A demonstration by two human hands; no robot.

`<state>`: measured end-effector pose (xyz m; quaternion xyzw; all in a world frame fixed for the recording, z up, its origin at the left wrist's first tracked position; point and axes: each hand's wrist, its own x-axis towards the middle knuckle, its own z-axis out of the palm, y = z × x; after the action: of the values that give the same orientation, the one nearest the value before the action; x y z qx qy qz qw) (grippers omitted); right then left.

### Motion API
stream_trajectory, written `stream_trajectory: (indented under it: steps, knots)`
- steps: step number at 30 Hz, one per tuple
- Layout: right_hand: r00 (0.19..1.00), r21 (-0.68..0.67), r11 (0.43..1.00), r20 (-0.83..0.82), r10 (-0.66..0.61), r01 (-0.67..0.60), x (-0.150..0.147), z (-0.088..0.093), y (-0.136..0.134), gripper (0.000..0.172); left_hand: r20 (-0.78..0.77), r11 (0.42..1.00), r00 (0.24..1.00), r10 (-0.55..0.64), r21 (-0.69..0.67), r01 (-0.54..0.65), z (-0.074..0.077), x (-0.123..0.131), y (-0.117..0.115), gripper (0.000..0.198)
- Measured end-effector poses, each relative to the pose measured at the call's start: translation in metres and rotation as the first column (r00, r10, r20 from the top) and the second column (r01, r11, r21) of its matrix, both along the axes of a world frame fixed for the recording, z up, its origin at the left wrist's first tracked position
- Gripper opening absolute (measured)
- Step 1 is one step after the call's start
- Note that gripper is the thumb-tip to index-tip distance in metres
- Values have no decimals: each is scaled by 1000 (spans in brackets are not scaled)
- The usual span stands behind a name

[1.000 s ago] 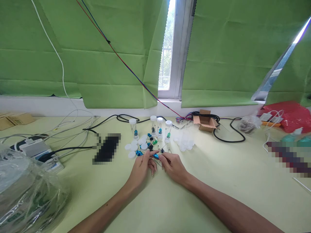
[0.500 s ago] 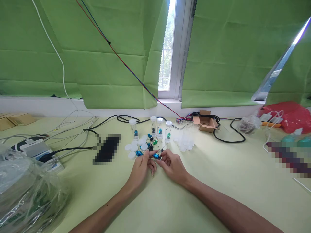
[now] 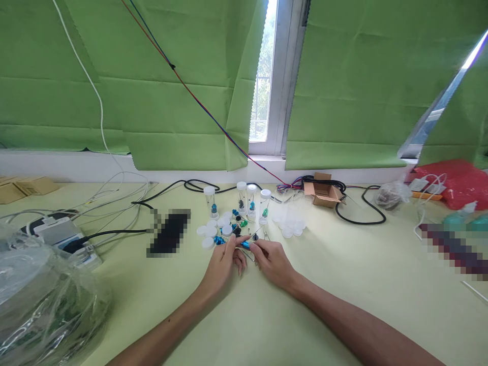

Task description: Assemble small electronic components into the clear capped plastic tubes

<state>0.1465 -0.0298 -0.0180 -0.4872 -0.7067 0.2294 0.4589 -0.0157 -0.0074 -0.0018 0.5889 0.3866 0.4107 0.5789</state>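
My left hand (image 3: 222, 260) and my right hand (image 3: 275, 260) meet at the centre of the table, both closed. Between their fingertips is a small blue cylindrical part (image 3: 245, 245), partly covered by the right fingers. A thin metal pin (image 3: 248, 255) shows just below it, between the hands. Just beyond lie loose blue, black and green pieces, among them a blue piece (image 3: 218, 240) near my left thumb and a green piece (image 3: 243, 223). Round white caps (image 3: 208, 242) lie left of them. Several clear capped tubes (image 3: 265, 207) stand behind, with small coloured pieces inside.
Clear tubes (image 3: 292, 218) lie right of the pieces, near an open cardboard box (image 3: 324, 193). A blurred black object (image 3: 169, 234) and a power strip with cables (image 3: 82, 249) are on the left. A plastic-wrapped bundle (image 3: 46, 305) fills the near left corner.
My right fingers have shifted over the right end of the blue part, covering more of it. A thin metal pin now shows below it. My left hand stays nearly still.
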Motion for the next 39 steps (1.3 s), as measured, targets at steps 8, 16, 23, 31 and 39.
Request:
stream_trajectory:
  steps: [8,16,23,31,39]
  knots:
    - [989,-56,998,-145,31,-39,0,-6,-1,19,2,1000,1000,28,3,-28,1,1,-1,71]
    - [994,-49,998,-107,27,-32,0,-6,0,15,-13,1000,1000,24,7,-24,1,1,0,75]
    - [1000,-39,999,-30,4,-5,0,-3,0,29,-28,1000,1000,0,30,1,1,0,0,69]
    - [999,-50,999,-35,3,-5,-1,0,-1,35,-31,999,1000,3,35,-2,-2,0,-1,68]
    - [987,-82,995,-157,41,-54,0,-5,-3,18,-50,998,999,19,61,-16,1,1,-2,68]
